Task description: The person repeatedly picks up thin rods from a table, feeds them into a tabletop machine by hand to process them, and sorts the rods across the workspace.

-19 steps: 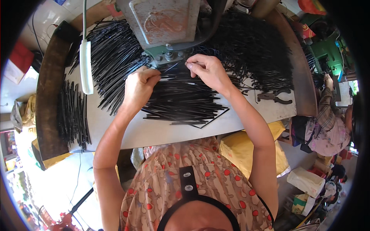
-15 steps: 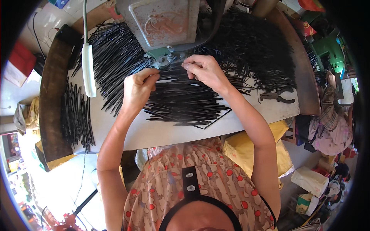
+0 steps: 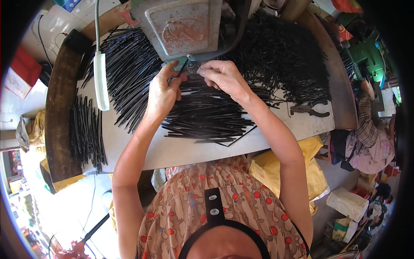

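Observation:
My left hand (image 3: 163,93) is closed on a thin black strip (image 3: 183,67), which slants up toward the base of a grey machine head (image 3: 183,32) with a rust-worn cover. Close by on the right, my right hand (image 3: 226,80) pinches thumb and finger together beside the machine's bolt. Something thin and small shows at those fingertips, too fine to name. Below both hands lies a pile of black strips (image 3: 207,114), roughly crosswise on the pale tabletop (image 3: 138,151).
More black strips (image 3: 129,64) fan out at left, with a bundle (image 3: 87,131) by the wooden rim (image 3: 60,125). A tangled heap (image 3: 284,52) fills the right. Pliers (image 3: 310,109) lie there. A white lamp (image 3: 101,82) hangs at left. Another person (image 3: 366,125) sits far right.
My left hand has turned and moved right, its fingers lifted, with the black strip now showing in them. My right hand has shifted slightly left, still pinching.

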The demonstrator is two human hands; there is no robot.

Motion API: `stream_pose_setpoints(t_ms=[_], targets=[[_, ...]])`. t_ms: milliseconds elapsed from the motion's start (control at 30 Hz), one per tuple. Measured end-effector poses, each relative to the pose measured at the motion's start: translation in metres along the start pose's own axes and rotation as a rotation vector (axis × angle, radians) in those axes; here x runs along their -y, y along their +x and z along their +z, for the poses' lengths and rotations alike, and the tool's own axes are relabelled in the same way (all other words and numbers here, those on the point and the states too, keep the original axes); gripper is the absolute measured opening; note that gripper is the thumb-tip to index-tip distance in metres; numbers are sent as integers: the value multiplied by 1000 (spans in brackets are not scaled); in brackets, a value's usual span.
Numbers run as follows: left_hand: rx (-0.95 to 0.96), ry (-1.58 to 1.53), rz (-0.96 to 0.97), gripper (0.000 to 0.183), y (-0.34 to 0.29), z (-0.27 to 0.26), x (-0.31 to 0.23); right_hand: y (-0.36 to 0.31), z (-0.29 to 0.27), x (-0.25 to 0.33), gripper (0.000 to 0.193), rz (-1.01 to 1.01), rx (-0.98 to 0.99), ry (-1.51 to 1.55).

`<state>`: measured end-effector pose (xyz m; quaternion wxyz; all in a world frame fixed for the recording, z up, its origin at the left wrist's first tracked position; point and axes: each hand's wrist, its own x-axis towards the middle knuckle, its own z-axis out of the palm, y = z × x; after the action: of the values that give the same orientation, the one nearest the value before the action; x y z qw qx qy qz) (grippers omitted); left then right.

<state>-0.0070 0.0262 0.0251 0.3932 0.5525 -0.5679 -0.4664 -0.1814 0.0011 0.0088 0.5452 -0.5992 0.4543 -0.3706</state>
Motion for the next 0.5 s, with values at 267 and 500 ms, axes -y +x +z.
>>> stream_pose_setpoints(t_ms=[267, 500], targets=[[-47, -6, 39, 24, 6, 3, 8, 0, 3, 3, 21, 42, -6, 191], [-42, -22, 54, 24, 4, 3, 8, 4, 3, 1, 23, 29, -6, 216]])
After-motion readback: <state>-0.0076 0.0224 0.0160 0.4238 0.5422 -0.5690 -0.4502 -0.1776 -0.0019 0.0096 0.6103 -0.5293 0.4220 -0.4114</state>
